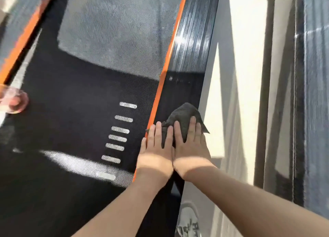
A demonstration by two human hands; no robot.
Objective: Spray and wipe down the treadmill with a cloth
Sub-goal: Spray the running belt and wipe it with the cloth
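Note:
The treadmill's black belt fills the left and middle of the view, bordered by an orange stripe. A dark ribbed side rail runs along its right. On that rail lies a dark grey cloth. My left hand and my right hand lie flat side by side on the cloth, fingers spread, pressing it onto the rail. A clear pinkish spray bottle stands at the left edge, blurred.
A pale floor with strong shadows lies right of the rail. A white shoe shows at the bottom by the rail. A dark frame or curtain runs down the far right. White dashes mark the belt.

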